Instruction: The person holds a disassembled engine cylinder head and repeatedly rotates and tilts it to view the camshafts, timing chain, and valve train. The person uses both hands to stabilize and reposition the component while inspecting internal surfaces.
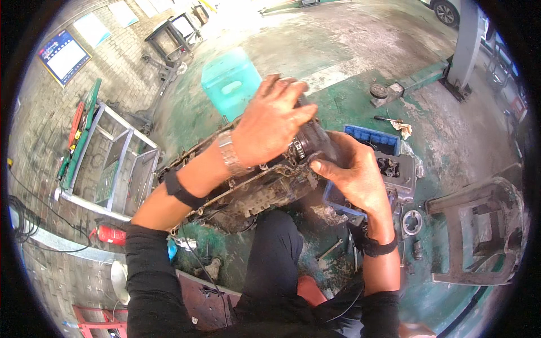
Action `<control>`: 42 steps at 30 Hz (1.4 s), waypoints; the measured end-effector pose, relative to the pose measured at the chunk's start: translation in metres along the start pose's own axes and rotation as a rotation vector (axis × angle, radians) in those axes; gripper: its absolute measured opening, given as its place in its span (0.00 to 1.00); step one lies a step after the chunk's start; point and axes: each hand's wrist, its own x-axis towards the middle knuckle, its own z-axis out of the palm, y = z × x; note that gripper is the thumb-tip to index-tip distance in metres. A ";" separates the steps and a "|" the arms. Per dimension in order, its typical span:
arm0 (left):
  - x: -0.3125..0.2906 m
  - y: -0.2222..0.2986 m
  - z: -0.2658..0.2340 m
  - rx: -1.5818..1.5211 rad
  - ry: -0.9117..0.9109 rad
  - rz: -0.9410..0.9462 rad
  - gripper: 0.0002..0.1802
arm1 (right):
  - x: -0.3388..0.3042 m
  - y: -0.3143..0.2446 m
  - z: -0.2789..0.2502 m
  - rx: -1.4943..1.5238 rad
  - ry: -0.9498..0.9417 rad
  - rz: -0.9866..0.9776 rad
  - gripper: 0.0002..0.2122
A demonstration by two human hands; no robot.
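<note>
A greasy engine block [256, 200] lies in front of me, long and open on its upper side. At its right end is a dark, rounded metal part [317, 137] with a ribbed, shiny section. My right hand [355, 172] wraps round this part from the right, with the thumb on its near side. From above, my left hand [270, 127] grips the same part with bent fingers, and the hand hides much of it. I cannot tell whether the part is joined to the block.
Beyond the block stands a turquoise plastic container [230, 79]. A blue crate [372, 138] and a metal engine part [397, 172] are on the right. A wrench [329, 249] and a metal ring [412, 222] lie on the floor. Farther right is a grey frame [451, 239]; left, a metal rack [107, 208].
</note>
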 end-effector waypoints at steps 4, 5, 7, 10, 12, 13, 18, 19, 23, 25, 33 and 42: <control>0.000 0.013 -0.004 -0.177 0.078 -0.097 0.25 | -0.011 0.017 -0.016 -0.061 0.182 0.076 0.18; -0.009 0.012 -0.008 -0.247 0.127 -0.187 0.26 | -0.014 0.024 -0.023 0.016 0.193 0.045 0.17; -0.036 0.005 -0.018 -0.343 0.162 -0.381 0.28 | -0.022 0.042 -0.041 0.226 0.201 0.104 0.16; -0.101 -0.015 -0.035 -0.168 0.246 -0.517 0.25 | -0.029 0.093 -0.061 0.031 0.404 0.128 0.12; -0.157 -0.020 -0.036 -0.134 0.254 -0.687 0.20 | -0.065 0.138 -0.069 0.243 0.598 0.181 0.11; -0.185 -0.023 -0.040 -0.121 0.209 -0.788 0.18 | -0.080 0.161 -0.073 0.284 0.657 0.209 0.10; -0.310 -0.024 -0.047 0.144 0.015 -1.035 0.16 | -0.165 0.263 -0.041 0.504 0.929 0.452 0.09; -0.328 -0.022 -0.045 0.158 0.009 -1.045 0.16 | -0.178 0.278 -0.028 0.497 0.960 0.484 0.10; -0.372 -0.016 -0.023 0.092 0.046 -1.202 0.19 | -0.217 0.330 0.013 0.393 0.970 0.763 0.08; -0.380 -0.012 -0.014 0.157 -0.055 -1.225 0.25 | -0.240 0.344 0.031 0.311 0.846 0.809 0.10; -0.376 -0.011 -0.005 0.102 -0.053 -1.261 0.27 | -0.288 0.379 0.085 0.396 0.711 1.094 0.19; -0.390 -0.019 -0.008 0.148 -0.078 -1.297 0.29 | -0.272 0.389 0.118 -0.417 0.615 1.243 0.28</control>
